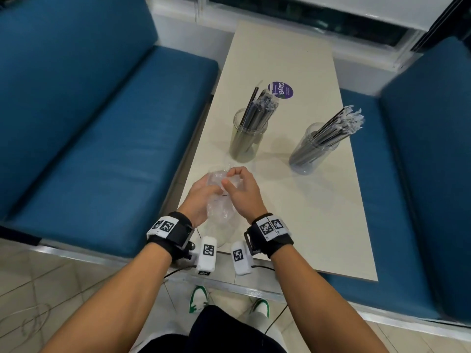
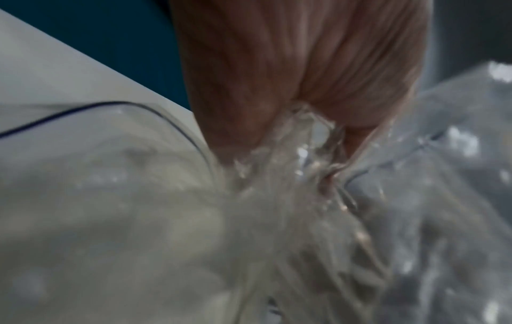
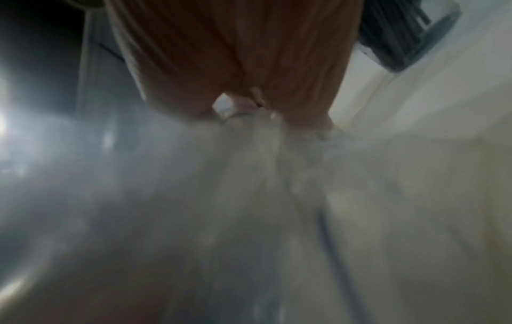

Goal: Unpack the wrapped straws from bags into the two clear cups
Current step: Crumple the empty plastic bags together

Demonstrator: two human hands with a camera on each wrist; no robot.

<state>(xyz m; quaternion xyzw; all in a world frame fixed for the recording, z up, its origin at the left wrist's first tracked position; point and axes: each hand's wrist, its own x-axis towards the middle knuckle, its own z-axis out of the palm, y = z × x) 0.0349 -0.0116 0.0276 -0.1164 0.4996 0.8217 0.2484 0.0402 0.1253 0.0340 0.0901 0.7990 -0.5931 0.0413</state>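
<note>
Two clear cups stand on the cream table point(image 1: 300, 200), each holding a sheaf of wrapped black straws: the left cup point(image 1: 244, 141) and the right cup point(image 1: 312, 151). Near the table's front edge both hands crumple a clear plastic bag point(image 1: 219, 207). My left hand point(image 1: 201, 194) grips the bag from the left, my right hand point(image 1: 242, 189) grips it from the right, fingers curled. In the left wrist view the bag point(image 2: 291, 175) is bunched under my fingers point(image 2: 277, 76). In the right wrist view the bag point(image 3: 263, 164) blurs below my fingers point(image 3: 235, 54). I see no straws inside the bag.
A round purple sticker point(image 1: 280, 89) lies on the table beyond the left cup. Blue padded benches flank the table, one on the left point(image 1: 102, 149) and one on the right point(image 1: 420, 174). A window sill point(image 1: 305, 19) runs behind the table's far end.
</note>
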